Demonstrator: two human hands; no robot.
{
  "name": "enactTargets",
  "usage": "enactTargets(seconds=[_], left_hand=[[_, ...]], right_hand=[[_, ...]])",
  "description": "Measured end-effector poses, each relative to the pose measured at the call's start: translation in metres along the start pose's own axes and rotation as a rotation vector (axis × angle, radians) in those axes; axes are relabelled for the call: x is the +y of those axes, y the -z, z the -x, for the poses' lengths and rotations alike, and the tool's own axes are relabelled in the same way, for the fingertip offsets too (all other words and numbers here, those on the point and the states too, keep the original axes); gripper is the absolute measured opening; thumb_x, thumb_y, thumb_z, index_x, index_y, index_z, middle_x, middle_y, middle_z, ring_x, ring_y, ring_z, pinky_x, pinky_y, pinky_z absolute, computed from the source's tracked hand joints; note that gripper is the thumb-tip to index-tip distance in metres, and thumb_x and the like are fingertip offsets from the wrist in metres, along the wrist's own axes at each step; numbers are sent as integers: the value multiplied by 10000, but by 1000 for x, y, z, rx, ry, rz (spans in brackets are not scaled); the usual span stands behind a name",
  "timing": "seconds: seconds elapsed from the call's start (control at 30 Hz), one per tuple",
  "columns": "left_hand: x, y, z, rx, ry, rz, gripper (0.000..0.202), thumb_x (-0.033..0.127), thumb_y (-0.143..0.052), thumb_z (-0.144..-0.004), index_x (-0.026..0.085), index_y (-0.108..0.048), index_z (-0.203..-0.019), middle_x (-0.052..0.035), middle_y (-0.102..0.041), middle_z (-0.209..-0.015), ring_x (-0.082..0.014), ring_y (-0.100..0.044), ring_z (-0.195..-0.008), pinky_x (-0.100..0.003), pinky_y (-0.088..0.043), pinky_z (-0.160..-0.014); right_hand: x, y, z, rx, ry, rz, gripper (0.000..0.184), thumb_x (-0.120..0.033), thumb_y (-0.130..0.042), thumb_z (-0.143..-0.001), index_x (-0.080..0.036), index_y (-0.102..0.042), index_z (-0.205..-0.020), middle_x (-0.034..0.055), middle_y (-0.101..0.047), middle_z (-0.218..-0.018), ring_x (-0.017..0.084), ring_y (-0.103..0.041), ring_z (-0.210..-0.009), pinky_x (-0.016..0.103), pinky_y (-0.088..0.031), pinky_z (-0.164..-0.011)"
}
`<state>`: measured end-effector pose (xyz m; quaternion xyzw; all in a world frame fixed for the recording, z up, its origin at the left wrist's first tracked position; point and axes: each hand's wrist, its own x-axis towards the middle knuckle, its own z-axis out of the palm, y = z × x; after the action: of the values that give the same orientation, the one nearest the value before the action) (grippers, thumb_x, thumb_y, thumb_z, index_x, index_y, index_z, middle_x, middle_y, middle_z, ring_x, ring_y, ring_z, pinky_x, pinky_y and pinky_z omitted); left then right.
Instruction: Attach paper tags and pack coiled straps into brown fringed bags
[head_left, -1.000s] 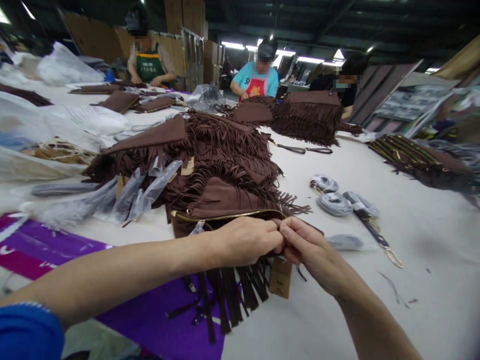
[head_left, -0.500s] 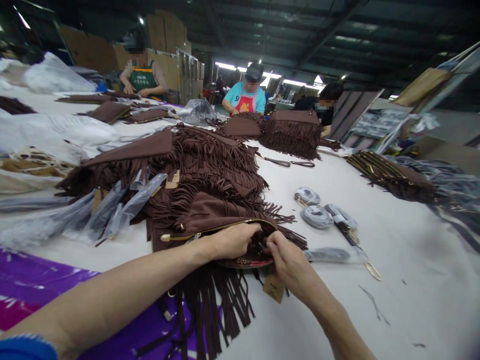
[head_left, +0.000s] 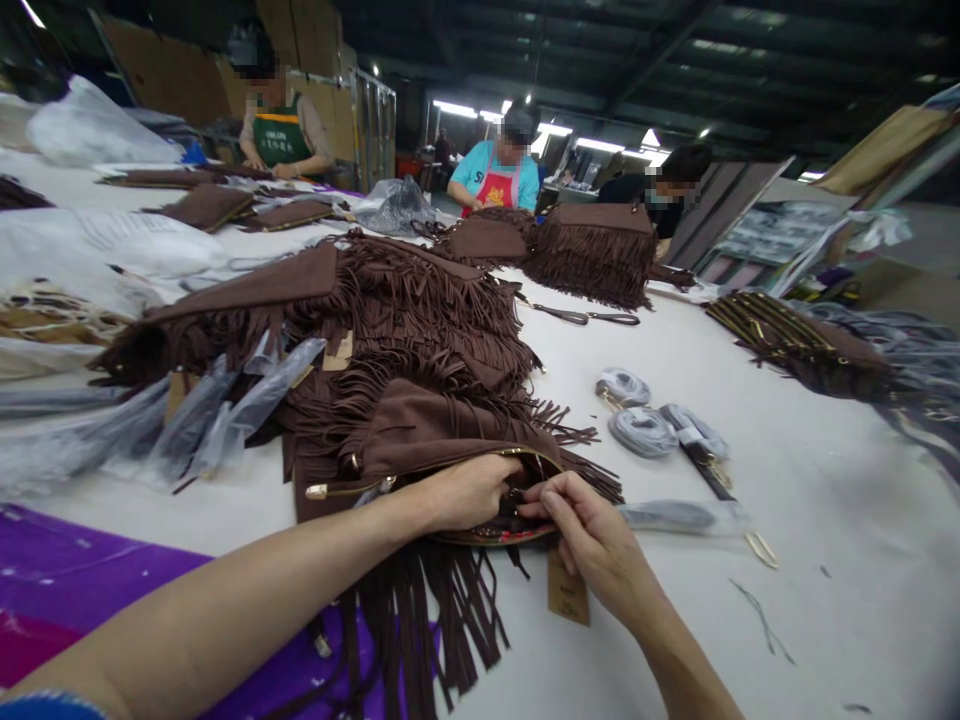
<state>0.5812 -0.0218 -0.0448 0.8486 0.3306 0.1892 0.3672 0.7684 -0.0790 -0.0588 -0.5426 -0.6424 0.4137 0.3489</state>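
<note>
A brown suede fringed bag [head_left: 420, 440] lies in front of me with its gold zipper undone and its mouth pulled apart. My left hand [head_left: 469, 492] reaches into the mouth, fingers hidden inside the bag. My right hand [head_left: 592, 540] pinches the near lip of the opening at its right end. The bag's long fringe [head_left: 420, 620] hangs toward me over a purple sheet [head_left: 82, 590]. A tan paper tag [head_left: 568, 595] dangles from the bag just under my right hand.
A heap of the same fringed bags [head_left: 375, 300] fills the table behind, with clear plastic sleeves [head_left: 187, 420] to its left. Wrapped straps [head_left: 660, 425] lie to the right. More bags [head_left: 592, 250] stand at the far end, where three other people work.
The zipper end was pinched between both my hands; since then the bag's mouth has come apart and my left hand has gone inside. The camera has shifted slightly.
</note>
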Motion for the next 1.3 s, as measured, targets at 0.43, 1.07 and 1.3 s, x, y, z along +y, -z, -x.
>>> enactTargets(seconds=[0.43,1.07,1.3], left_hand=[[16,-2,-1,-110,156,-204,135,167,-493,-839,150,-578,-943,-85,-657,-941,-209,-590,-805,-279,-458,-705],[8,-8,3,-64,90,-30,144,95,-429,-844,167,-535,-909,-39,-588,-895,-176,-537,-837,-281,-439,-804],[7,-7,0,-2,216,293,121,66,-490,-759,161,-531,-823,15,-548,-794,-145,-510,-796,-246,-394,-740]], right_hand=[[-17,-1,6,94,54,288,247,-434,-408,-879,-239,-527,-784,63,-729,-889,227,-685,-850,316,-475,-695],[-12,-2,2,-12,54,271,248,-385,-357,-871,-222,-440,-704,-1,-544,-671,182,-508,-678,304,-354,-644],[-9,6,3,-46,-96,-65,328,-520,-453,-870,-206,-479,-778,41,-695,-856,99,-426,-474,249,-340,-482]])
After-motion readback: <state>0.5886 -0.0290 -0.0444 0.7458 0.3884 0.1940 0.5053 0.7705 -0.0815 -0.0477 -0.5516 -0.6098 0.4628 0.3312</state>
